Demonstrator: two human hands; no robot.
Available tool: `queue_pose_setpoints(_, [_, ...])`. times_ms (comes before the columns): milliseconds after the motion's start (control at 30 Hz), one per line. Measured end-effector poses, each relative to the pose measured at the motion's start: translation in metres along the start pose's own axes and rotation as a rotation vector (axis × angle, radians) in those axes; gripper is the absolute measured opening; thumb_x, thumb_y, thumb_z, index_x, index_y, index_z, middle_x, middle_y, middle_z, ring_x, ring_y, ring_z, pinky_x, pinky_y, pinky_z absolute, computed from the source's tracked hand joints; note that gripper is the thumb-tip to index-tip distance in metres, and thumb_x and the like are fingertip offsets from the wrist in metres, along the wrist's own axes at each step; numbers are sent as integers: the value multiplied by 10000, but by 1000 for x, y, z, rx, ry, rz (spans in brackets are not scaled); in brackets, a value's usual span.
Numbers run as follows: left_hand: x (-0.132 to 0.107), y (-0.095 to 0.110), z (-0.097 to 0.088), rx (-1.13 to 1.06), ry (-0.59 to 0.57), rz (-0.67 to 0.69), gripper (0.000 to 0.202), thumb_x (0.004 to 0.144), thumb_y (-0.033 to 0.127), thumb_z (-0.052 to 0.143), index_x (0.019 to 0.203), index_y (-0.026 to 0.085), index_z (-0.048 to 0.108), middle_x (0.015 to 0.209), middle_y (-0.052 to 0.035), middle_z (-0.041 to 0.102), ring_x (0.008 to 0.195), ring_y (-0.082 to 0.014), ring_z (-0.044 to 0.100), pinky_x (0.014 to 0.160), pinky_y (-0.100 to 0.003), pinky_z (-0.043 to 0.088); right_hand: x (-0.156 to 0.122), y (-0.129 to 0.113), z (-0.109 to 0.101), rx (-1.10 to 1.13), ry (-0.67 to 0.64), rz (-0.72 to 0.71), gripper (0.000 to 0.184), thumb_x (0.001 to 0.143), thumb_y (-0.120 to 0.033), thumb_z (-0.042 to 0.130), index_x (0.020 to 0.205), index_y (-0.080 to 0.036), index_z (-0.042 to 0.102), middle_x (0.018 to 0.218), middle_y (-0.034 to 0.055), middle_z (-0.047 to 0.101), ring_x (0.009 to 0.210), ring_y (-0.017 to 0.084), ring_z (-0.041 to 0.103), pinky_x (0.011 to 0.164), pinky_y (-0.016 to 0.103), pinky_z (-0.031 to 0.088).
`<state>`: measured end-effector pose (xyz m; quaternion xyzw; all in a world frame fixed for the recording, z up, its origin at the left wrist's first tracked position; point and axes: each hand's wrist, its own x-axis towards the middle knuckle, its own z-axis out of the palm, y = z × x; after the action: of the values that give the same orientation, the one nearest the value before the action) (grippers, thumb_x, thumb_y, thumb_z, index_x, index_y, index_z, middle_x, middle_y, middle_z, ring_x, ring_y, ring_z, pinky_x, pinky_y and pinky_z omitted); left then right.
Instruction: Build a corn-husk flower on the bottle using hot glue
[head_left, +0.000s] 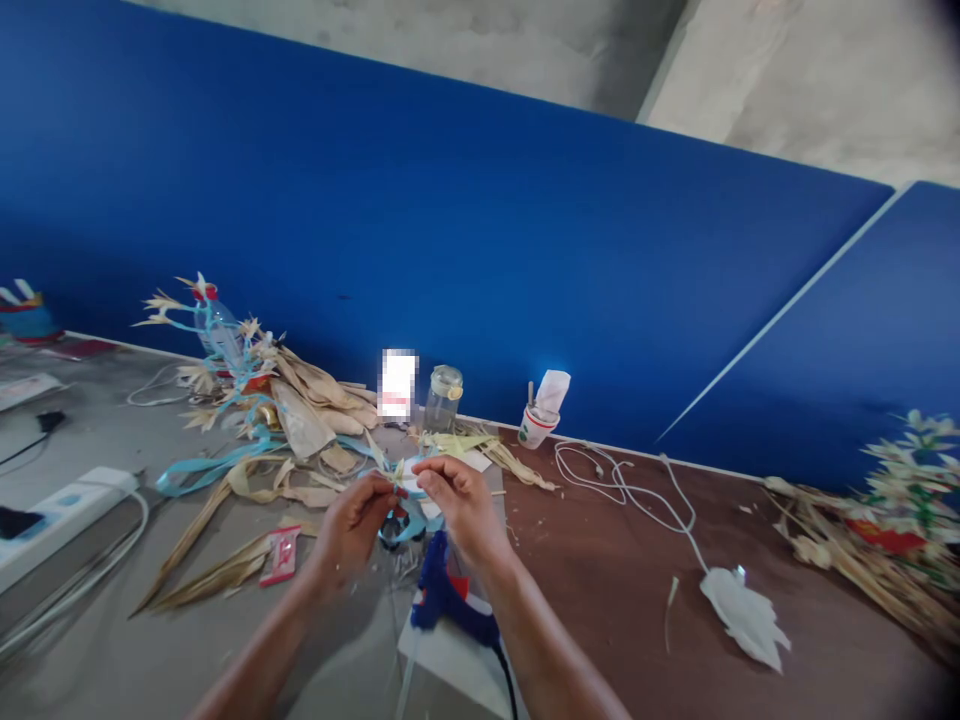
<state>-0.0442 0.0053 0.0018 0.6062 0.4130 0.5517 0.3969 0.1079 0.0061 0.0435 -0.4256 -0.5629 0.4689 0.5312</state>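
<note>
My left hand [352,522] is closed in a pinch on a small pale corn-husk flower [400,472], above the table's middle. Close beside it, the thumb and fingers of my right hand [459,503] are pinched together at the same spot; what they grip is too small to make out. Light-blue tape [412,527] shows just below the fingers, near a dark round object that I cannot identify. Under my right wrist a blue glue gun [448,603] lies on a white sheet [431,655], its black cord running toward me.
Dried corn husks [315,385] and husk flowers [217,350] on blue stems heap at left. A glass jar [444,398], bright phone [397,384] and paper cup [537,426] line the blue partition [525,250]. A power strip [67,515] lies left, a white cable [622,480] right.
</note>
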Motion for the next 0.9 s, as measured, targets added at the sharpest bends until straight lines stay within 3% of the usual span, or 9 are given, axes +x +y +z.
queue_pose_setpoints(200, [-1, 1, 0, 65, -12, 35, 155, 795, 275, 556, 699, 173, 623, 657, -10, 588, 611, -132, 515, 580, -234, 418, -1, -3, 13, 269, -28, 186, 201, 646, -347, 675, 595, -164, 606, 554, -25, 550, 530, 95, 447, 547, 229, 337])
queue_pose_setpoints(367, [-1, 3, 0, 20, -17, 25, 133, 783, 254, 566, 682, 178, 609, 664, -3, 585, 624, -131, 516, 599, -236, 424, -1, -5, 14, 399, -34, 283, 162, 576, -286, 693, 544, -165, 591, 492, -45, 507, 492, 76, 398, 512, 213, 295])
queue_pose_setpoints(600, [1, -1, -3, -110, -37, -57, 133, 761, 288, 623, 694, 175, 646, 647, -13, 614, 615, -145, 550, 600, -252, 438, 2, -5, 6, 466, -68, 299, 132, 574, -249, 681, 531, -165, 589, 475, -42, 491, 492, 82, 378, 525, 228, 269])
queue_pose_setpoints(767, [0, -4, -2, -281, -60, -159, 207, 716, 358, 688, 704, 160, 629, 654, -16, 617, 576, -143, 573, 567, -262, 460, 3, -11, -1, 448, -18, 233, 250, 661, -401, 682, 621, -157, 651, 565, -13, 529, 538, 98, 405, 549, 240, 303])
queue_pose_setpoints(900, [-1, 0, -1, -383, -139, -220, 248, 719, 395, 688, 714, 159, 613, 612, -13, 609, 520, -139, 564, 507, -269, 471, 1, -12, 4, 474, -35, 217, 302, 642, -445, 712, 711, -152, 692, 618, -3, 553, 566, 100, 419, 566, 238, 324])
